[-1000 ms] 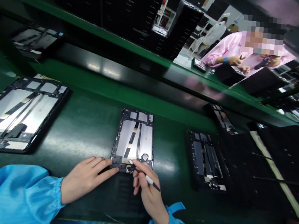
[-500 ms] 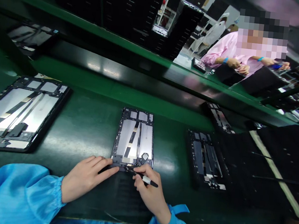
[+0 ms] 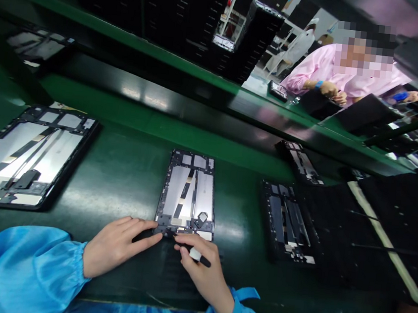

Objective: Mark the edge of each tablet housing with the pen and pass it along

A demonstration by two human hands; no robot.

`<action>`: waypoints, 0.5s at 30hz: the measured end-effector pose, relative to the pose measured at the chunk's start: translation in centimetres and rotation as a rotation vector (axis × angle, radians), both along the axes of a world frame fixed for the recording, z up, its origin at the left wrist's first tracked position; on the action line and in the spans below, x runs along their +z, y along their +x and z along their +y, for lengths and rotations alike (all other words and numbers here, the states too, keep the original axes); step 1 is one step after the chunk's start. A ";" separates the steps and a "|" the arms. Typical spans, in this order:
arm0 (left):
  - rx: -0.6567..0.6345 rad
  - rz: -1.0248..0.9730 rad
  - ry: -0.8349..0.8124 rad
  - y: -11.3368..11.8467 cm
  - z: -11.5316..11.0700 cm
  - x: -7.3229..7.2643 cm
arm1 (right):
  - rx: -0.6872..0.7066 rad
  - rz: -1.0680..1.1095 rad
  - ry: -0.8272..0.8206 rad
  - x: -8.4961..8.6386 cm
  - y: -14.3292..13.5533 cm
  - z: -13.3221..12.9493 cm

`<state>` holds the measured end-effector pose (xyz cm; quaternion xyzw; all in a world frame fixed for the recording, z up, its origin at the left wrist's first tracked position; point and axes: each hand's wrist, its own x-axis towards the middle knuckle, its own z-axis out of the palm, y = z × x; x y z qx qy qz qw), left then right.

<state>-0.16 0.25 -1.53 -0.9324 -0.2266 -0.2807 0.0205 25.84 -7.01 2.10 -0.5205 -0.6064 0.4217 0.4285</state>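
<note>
An opened tablet (image 3: pixel 206 186) lies in front of me, its silver inner plate and dark ribbon cables exposed. My left hand (image 3: pixel 121 242) is open, fingers stretched toward the tablet's lower left corner, fingertips touching its bottom edge. In my right hand (image 3: pixel 205 265) is a black-and-white pen-like tool (image 3: pixel 195 254), gripped between thumb and fingers. Its tip points at the tablet's lower edge, close to my left thumb; the exact contact is too small to make out. A small dark part with a light square (image 3: pixel 201 218) rests near the tablet's lower right.
Another opened tablet (image 3: pixel 25 157) lies at the left, and a darker one (image 3: pixel 286 224) at the right. One more tablet (image 3: pixel 300 161) sits behind that. Black padded sheets (image 3: pixel 334 239) cover the right side. A green ledge (image 3: pixel 188 67) crosses the back; beyond it a co-worker in pink (image 3: pixel 312 63) works.
My right hand and the tool have moved left along the tablet's bottom edge, nearer my left thumb. My left hand has shifted slightly left. The co-worker's arm at far right has moved outward.
</note>
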 end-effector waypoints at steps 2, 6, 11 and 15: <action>-0.004 0.019 -0.022 0.0 0.0 0.1 | 0.031 -0.035 0.053 0.3 -0.2 0.2; -0.021 0.013 -0.034 0.2 0.2 0.1 | 0.101 -0.059 0.050 0.9 -0.3 0.6; -0.031 -0.015 -0.044 0.0 -0.1 0.6 | 0.085 -0.003 -0.046 0.9 -0.2 0.7; -0.115 -0.005 -0.150 -0.7 -2.2 1.4 | -0.104 0.249 -0.299 -0.1 -0.1 -0.1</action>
